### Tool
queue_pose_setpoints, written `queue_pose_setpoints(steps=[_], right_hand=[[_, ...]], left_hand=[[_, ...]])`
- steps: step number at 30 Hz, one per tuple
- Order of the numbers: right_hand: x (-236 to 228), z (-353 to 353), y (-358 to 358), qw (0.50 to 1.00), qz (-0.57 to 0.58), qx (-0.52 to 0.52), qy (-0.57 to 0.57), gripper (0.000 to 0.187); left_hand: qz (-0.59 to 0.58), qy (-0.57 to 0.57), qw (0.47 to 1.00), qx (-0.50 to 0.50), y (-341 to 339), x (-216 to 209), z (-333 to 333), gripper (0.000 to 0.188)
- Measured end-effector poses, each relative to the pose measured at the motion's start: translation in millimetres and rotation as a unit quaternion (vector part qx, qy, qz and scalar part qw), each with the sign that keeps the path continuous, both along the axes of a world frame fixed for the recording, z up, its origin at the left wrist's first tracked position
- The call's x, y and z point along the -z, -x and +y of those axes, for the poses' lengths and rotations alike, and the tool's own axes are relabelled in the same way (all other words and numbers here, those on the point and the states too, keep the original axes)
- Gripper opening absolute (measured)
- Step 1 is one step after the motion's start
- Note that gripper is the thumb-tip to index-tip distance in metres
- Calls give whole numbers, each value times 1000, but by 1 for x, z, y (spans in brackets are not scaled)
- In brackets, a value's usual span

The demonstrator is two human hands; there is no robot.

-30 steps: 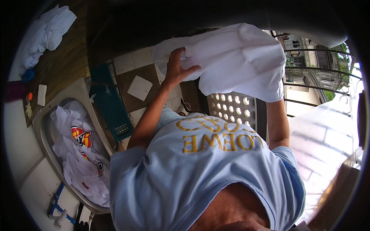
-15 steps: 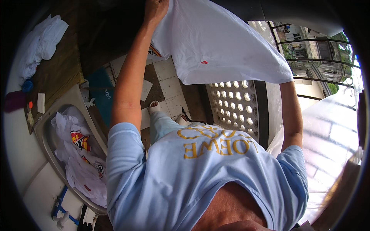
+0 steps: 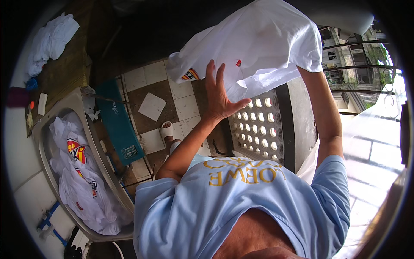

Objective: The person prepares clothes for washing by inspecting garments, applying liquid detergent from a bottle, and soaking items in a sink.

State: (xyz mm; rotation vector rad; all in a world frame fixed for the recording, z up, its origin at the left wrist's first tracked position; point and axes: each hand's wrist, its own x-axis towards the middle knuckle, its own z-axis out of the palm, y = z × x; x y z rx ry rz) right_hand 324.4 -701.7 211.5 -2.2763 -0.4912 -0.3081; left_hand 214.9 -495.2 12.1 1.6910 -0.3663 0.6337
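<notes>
Two fingers of the left hand [image 3: 219, 101] reach up, thumb splayed wide, before the white garment [image 3: 267, 43]; contact is unclear. Cloth hides the right hand, grip untellable. Lengthwise, the garment slants from lower left, with a red-yellow-black print [image 3: 189, 75], to upper right.

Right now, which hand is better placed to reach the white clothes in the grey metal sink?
Probably the left hand: spread open, it looks nearer the grey metal sink and its crumpled white clothes. The right hand is hidden by the raised white printed cloth.
</notes>
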Motion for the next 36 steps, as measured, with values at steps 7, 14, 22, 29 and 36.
queue_pose_setpoints(steps=[7, 14, 22, 29, 36], right_hand=[[6, -24, 4, 731, 297, -234, -569, 39], [29, -45, 23, 665, 306, -224, -643, 39], [75, -47, 25, 629, 281, -212, -693, 40], [111, -44, 21, 600, 266, -212, -724, 40], [131, -29, 11, 575, 301, -169, -742, 43]], left_hand=[[78, 80, 993, -27, -2, 45, -34, 56], [39, 80, 992, -89, -1, 39, 21, 49], [-29, -14, 995, -96, 4, -2, 72, 56], [-39, -122, 989, -78, -6, -40, 118, 53], [11, -117, 991, -63, -22, -66, 160, 38]])
